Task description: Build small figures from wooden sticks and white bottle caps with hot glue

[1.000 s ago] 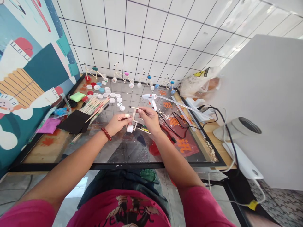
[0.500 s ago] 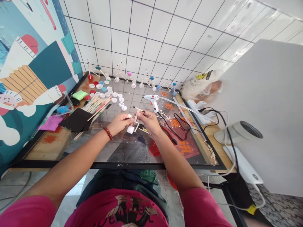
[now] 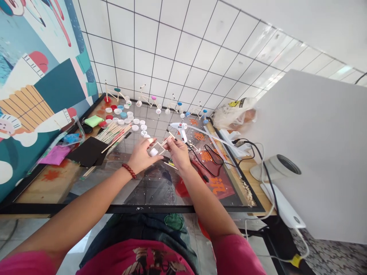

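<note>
My right hand [image 3: 179,152] pinches a small stick bicycle model [image 3: 161,144] by its front end, near a black-tipped handlebar stick [image 3: 171,135]. A white bottle cap [image 3: 153,152] sits at the model's left end as a wheel. My left hand [image 3: 143,154], a red bead bracelet at its wrist, is spread around that end with thumb and fingers apart. Whether its fingertips touch the model I cannot tell. Just beyond my right hand a white glue gun [image 3: 181,130] lies on the glass tabletop [image 3: 123,191].
Several finished stick bicycles [image 3: 174,107] stand along the tiled wall. To the left lie loose bottle caps [image 3: 135,127], wooden sticks [image 3: 116,133], black sheets [image 3: 87,151] and a pink packet [image 3: 56,153]. Black cable [image 3: 213,154] and a power strip [image 3: 235,143] are at the right.
My left hand has opened from a pinch on the model, its thumb now stretched out below it. The handlebar stick has tilted more steeply in my right hand. The whole view has shifted slightly.
</note>
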The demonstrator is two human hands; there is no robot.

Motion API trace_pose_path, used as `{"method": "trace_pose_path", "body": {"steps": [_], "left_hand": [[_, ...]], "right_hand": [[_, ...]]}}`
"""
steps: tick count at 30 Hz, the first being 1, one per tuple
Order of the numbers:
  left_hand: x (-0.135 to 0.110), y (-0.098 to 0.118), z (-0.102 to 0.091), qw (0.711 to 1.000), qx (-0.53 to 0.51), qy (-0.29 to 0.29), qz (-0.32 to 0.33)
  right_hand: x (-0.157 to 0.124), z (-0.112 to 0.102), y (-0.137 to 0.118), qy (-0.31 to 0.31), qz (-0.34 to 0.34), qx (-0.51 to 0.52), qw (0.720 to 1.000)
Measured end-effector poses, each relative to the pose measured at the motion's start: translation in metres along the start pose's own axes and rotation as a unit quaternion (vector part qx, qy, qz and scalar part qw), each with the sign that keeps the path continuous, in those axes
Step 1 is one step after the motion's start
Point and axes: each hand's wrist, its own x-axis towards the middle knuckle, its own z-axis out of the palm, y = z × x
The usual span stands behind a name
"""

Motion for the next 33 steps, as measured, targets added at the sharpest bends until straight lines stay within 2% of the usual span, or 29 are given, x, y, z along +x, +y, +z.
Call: {"method": "trace_pose_path", "body": {"steps": [3,8,13,18,21,23,24,26,28,30,33], "left_hand": [[-0.003,0.003,0.002,0.997,0.075,0.015,0.004],[0.001,0.001,-0.003,0.994,0.083,0.042,-0.055],[0.005,-0.001,-0.008,0.992,0.092,0.091,-0.010],[0.003,0.000,-0.004,0.993,0.081,0.084,0.017],[0.003,0.000,-0.002,0.998,0.008,0.067,-0.006],[0.006,-0.001,-0.003,0.992,-0.111,0.027,-0.046],[0.007,-0.001,-0.004,0.980,-0.187,0.002,-0.070],[0.010,-0.002,-0.007,0.937,-0.328,-0.046,-0.114],[0.012,-0.002,-0.010,0.896,-0.415,-0.073,-0.137],[0.013,-0.002,-0.013,0.880,-0.446,-0.089,-0.139],[0.013,-0.003,-0.017,0.888,-0.431,-0.098,-0.131]], "right_hand": [[-0.001,0.001,0.002,-0.015,-0.001,0.019,1.000],[0.000,-0.002,0.005,-0.012,0.010,-0.017,1.000],[-0.001,-0.002,0.008,-0.020,0.013,-0.100,0.995],[0.000,-0.002,0.008,-0.001,-0.004,-0.082,0.997],[0.002,-0.004,0.007,0.006,-0.029,-0.070,0.997],[0.002,-0.004,0.007,-0.005,-0.035,-0.069,0.997],[0.001,-0.003,0.007,-0.015,-0.034,-0.069,0.997],[-0.001,-0.002,0.008,-0.038,-0.036,-0.068,0.996],[-0.004,0.001,0.009,-0.059,-0.042,-0.071,0.995],[-0.006,0.002,0.009,-0.067,-0.047,-0.070,0.994],[-0.007,0.003,0.009,-0.064,-0.047,-0.070,0.994]]}}
